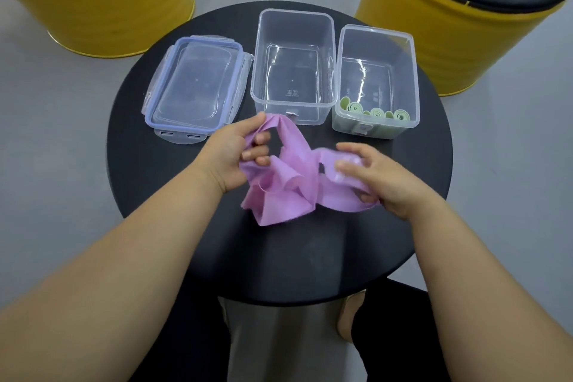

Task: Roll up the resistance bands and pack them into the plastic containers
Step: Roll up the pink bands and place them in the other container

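Observation:
A crumpled purple resistance band (280,192) lies loose on the round black table (217,257). My left hand (238,155) grips its left end, fingers curled through a fold. My right hand (375,177) holds the right end, which is bunched under my fingers. Behind the band stand two clear plastic containers without lids. The middle container (325,40) holds nothing. The right container (409,77) has several rolled green bands (372,112) along its near wall.
A clear lid with blue clips (195,87) lies flat at the table's left rear. Two yellow drums stand on the floor behind the table: the left drum (93,0) and the right drum (449,34), which has a black top.

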